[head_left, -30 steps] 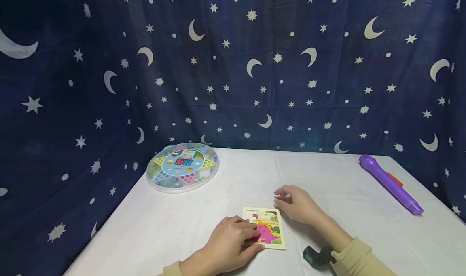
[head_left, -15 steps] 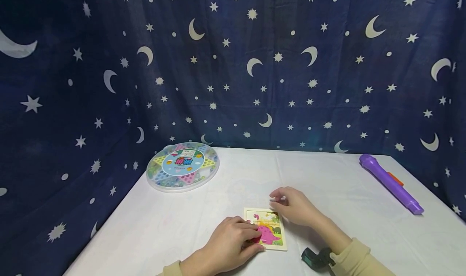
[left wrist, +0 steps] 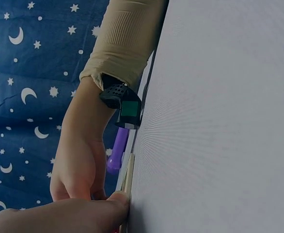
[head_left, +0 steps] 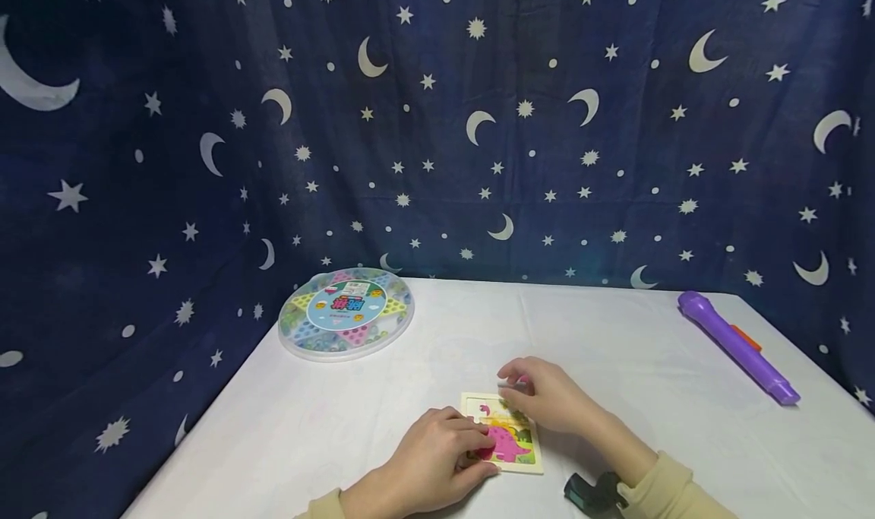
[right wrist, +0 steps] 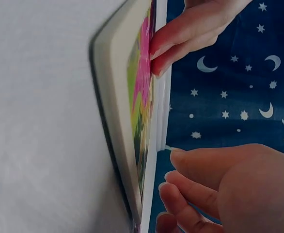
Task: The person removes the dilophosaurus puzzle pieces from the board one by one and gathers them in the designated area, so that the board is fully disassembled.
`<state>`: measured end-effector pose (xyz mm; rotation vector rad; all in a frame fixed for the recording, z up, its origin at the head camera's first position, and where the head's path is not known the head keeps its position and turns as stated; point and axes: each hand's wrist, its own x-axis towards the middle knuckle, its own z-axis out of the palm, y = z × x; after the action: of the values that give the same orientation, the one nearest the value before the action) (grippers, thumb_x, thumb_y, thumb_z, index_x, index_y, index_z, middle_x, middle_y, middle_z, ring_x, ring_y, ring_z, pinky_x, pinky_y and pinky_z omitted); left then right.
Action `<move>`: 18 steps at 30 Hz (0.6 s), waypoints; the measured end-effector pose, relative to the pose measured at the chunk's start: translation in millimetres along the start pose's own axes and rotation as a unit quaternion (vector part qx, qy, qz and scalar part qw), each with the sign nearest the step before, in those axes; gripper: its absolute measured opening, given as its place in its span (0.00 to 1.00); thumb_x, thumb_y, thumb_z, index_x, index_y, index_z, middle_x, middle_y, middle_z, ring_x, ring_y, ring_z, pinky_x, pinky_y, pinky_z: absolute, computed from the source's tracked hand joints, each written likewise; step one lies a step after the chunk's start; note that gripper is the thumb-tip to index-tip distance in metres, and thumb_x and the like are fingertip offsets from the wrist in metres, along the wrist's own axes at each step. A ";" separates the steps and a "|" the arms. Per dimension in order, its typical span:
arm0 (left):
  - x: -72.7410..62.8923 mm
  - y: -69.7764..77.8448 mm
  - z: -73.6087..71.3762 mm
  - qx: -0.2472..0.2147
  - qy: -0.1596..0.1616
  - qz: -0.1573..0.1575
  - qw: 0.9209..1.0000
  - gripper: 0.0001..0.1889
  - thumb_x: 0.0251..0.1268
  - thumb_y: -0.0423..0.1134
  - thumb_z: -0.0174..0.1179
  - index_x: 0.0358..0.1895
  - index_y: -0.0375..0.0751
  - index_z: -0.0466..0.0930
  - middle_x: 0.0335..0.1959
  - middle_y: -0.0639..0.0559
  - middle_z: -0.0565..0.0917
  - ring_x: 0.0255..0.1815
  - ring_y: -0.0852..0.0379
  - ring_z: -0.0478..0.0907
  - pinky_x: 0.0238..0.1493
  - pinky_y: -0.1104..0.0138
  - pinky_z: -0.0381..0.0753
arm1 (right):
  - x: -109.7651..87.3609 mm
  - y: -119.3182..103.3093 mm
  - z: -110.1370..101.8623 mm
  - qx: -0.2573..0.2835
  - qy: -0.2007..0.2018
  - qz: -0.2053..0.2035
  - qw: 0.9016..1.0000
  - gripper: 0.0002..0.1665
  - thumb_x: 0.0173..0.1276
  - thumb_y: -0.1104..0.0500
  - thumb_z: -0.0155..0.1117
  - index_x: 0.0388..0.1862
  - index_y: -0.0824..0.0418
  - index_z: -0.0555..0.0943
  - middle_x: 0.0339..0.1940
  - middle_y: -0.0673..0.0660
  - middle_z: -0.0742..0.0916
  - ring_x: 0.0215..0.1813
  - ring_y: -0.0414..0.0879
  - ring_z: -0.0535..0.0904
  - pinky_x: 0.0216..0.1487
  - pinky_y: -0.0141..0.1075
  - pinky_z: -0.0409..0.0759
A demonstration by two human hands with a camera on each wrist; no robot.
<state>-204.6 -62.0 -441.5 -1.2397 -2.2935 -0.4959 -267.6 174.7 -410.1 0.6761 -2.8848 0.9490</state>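
Note:
A small square dinosaur jigsaw puzzle [head_left: 509,444] in a pale wooden frame lies on the white table in the head view. My left hand [head_left: 432,458] covers its left part, bent fingers on the picture and thumb at the near edge, holding it. In the right wrist view, two left fingertips [right wrist: 162,57] touch the pink of the picture. My right hand [head_left: 552,394] is over the far right corner of the frame, fingers loosely curled. The right wrist view shows its thumb [right wrist: 195,160] apart from the fingers, with nothing seen between them.
A round, clear-lidded game box [head_left: 347,314] with coloured star points lies at the back left. At the right is a purple toy microphone [head_left: 737,346]. A black wrist device [head_left: 593,496] sits at the right sleeve. Starry blue cloth [head_left: 437,124] surrounds the table.
My right hand has moved left and slightly nearer, now overlapping the puzzle's upper right corner. The left hand has stayed on the puzzle, almost still.

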 end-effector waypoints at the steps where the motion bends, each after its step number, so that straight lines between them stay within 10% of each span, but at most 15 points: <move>1: -0.2 -0.1 0.2 -0.001 0.000 0.001 1.000 0.14 0.66 0.55 0.69 0.44 0.52 0.92 0.45 0.62 0.89 0.45 0.66 0.82 0.48 0.69 0.79 | -0.2 -0.6 0.7 -0.001 -0.001 0.001 1.000 0.14 0.67 0.54 0.73 0.51 0.54 0.85 0.38 0.43 0.83 0.33 0.42 0.74 0.34 0.36 0.75; 18: -0.1 -0.6 -0.3 0.007 0.002 0.011 1.000 0.14 0.66 0.56 0.69 0.44 0.53 0.92 0.44 0.63 0.89 0.45 0.65 0.81 0.48 0.69 0.78 | -2.2 -5.5 7.8 0.002 -0.015 -0.008 1.000 0.13 0.66 0.54 0.75 0.49 0.52 0.86 0.38 0.42 0.83 0.31 0.41 0.73 0.30 0.35 0.75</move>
<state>-205.0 -62.5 -441.3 -1.2560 -2.2736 -0.4727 -262.5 167.2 -413.8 0.7192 -2.9004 0.9497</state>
